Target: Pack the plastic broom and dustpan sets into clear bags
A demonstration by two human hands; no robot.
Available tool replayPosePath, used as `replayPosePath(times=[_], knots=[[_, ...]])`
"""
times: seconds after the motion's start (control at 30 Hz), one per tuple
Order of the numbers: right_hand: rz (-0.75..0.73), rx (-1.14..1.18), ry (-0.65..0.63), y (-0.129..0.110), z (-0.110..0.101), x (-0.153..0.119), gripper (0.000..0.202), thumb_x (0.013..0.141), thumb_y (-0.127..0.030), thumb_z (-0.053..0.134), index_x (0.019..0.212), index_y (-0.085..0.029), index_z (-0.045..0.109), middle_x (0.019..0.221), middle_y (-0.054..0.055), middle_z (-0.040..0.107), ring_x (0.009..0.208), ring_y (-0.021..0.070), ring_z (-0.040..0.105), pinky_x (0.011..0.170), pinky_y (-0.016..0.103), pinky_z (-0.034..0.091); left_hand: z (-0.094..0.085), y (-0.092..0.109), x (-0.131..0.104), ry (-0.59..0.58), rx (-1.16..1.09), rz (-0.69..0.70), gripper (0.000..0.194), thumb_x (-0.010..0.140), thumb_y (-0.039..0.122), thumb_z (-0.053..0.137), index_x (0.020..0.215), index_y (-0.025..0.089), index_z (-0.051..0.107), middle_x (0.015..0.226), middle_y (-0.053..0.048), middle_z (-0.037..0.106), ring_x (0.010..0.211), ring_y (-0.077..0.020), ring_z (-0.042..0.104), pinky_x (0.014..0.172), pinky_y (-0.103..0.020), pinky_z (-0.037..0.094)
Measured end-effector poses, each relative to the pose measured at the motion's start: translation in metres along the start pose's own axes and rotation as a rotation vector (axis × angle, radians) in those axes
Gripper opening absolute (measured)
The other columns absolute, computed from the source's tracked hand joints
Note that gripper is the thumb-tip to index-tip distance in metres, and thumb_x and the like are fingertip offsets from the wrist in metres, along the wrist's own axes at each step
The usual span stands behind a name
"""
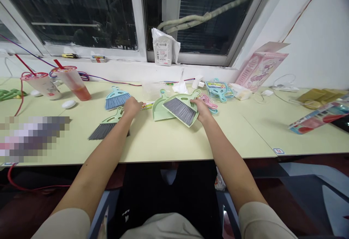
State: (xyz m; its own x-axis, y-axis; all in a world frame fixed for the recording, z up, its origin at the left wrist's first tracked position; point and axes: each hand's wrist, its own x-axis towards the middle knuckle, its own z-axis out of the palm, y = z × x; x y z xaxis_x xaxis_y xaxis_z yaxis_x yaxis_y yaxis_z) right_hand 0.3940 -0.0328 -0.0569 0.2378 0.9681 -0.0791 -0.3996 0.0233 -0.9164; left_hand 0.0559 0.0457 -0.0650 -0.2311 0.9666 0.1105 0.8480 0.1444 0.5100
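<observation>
My right hand [203,110] grips the edge of a light green dustpan [194,94], with a grey-bristled brush [181,110] lying against it, tilted above the table. Behind it rests another light green dustpan [160,111], partly covered. My left hand [132,108] is closed, fingers curled; what it holds, if anything, is hidden. Close to that hand are a blue brush [116,100] and a green brush with dark bristles [105,129], whose far part my forearm covers. A colourful printed strip [147,105] shows just right of my left fingers.
Small blue dustpan sets [219,90] and pink pieces [208,102] lie behind my right hand. Two drink cups [75,86] with red straws stand at the left. A pink box [263,66] leans near the wall. A colourful packet [317,117] lies far right.
</observation>
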Motion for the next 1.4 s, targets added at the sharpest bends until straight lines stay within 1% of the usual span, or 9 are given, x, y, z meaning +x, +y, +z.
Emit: replayPosePath(times=[0.13,0.33,0.5,0.6,0.73,0.83,0.97,1.17,1.4], knots=[[0.009,-0.012,0.009,0.001,-0.001,0.002,0.026,0.061,-0.020,0.074,0.083,-0.023,0.059,0.065,-0.006,0.062,0.066,0.0166,0.061,0.058,0.028,0.052,0.003,0.001,0.000,0.034,0.039,-0.004,0.037,0.078,0.029,0.076,0.112,0.015,0.069,0.123,-0.018,0.071,0.112,-0.0328,0.066,0.088,-0.038,0.050],[0.005,-0.019,0.020,0.000,-0.001,0.002,0.022,0.063,-0.019,0.071,0.079,-0.023,0.057,0.063,-0.007,0.061,0.065,0.0164,0.062,0.058,0.028,0.053,-0.022,0.001,0.007,0.174,-0.069,0.061,0.012,0.087,0.024,0.061,0.091,0.016,0.069,0.100,-0.016,0.073,0.102,-0.0303,0.067,0.090,-0.040,0.050],[-0.009,-0.036,0.036,0.000,0.000,0.001,0.019,0.066,-0.021,0.071,0.076,-0.024,0.056,0.062,-0.007,0.061,0.063,0.0164,0.062,0.058,0.028,0.053,-0.057,0.018,-0.004,0.382,-0.523,0.125,0.021,0.096,0.034,0.051,0.110,0.022,0.060,0.099,-0.008,0.068,0.087,-0.0219,0.068,0.077,-0.036,0.057],[-0.021,-0.042,0.040,0.000,0.002,0.001,0.018,0.068,-0.023,0.071,0.075,-0.024,0.055,0.060,-0.007,0.059,0.063,0.0163,0.061,0.059,0.028,0.052,-0.073,0.038,-0.026,0.221,-0.858,0.246,0.022,0.093,0.039,0.055,0.109,0.023,0.057,0.085,-0.003,0.063,0.067,-0.0165,0.064,0.060,-0.031,0.058],[-0.016,-0.053,0.019,0.003,0.007,-0.001,0.017,0.069,-0.023,0.072,0.075,-0.024,0.055,0.061,-0.007,0.059,0.063,0.0161,0.061,0.059,0.028,0.052,-0.074,0.074,-0.065,-0.163,-0.938,0.371,0.020,0.088,0.038,0.062,0.097,0.021,0.059,0.076,-0.003,0.063,0.054,-0.0143,0.060,0.050,-0.031,0.055],[-0.018,-0.048,0.008,0.006,0.010,-0.003,0.018,0.067,-0.021,0.071,0.074,-0.024,0.055,0.062,-0.007,0.059,0.062,0.0153,0.061,0.059,0.027,0.051,-0.057,0.101,-0.089,-0.311,-0.884,0.404,0.018,0.091,0.036,0.060,0.099,0.020,0.060,0.079,-0.005,0.068,0.055,-0.0163,0.063,0.051,-0.032,0.054],[0.002,-0.023,0.017,0.004,0.011,-0.006,0.021,0.067,-0.019,0.072,0.071,-0.024,0.051,0.059,-0.007,0.058,0.063,0.0160,0.063,0.060,0.027,0.052,-0.027,0.126,-0.100,-0.317,-0.628,0.401,0.014,0.095,0.030,0.055,0.102,0.020,0.061,0.064,-0.002,0.064,0.051,-0.0191,0.061,0.053,-0.033,0.051],[0.054,0.042,0.001,0.001,0.011,-0.006,0.018,0.068,-0.018,0.068,0.078,-0.024,0.055,0.063,-0.006,0.063,0.064,0.0169,0.065,0.063,0.029,0.057,-0.008,0.128,-0.097,-0.114,-0.291,0.523,0.014,0.096,0.021,0.052,0.101,0.020,0.066,0.089,-0.008,0.071,0.083,-0.0246,0.068,0.075,-0.036,0.052],[0.105,0.026,-0.004,0.006,0.012,-0.004,0.018,0.068,-0.014,0.067,0.079,-0.023,0.056,0.064,-0.004,0.064,0.060,0.0172,0.065,0.065,0.032,0.059,-0.007,0.127,-0.106,-0.051,0.039,0.519,0.021,0.098,0.028,0.053,0.115,0.021,0.062,0.102,-0.014,0.068,0.098,-0.0336,0.067,0.080,-0.042,0.049]])
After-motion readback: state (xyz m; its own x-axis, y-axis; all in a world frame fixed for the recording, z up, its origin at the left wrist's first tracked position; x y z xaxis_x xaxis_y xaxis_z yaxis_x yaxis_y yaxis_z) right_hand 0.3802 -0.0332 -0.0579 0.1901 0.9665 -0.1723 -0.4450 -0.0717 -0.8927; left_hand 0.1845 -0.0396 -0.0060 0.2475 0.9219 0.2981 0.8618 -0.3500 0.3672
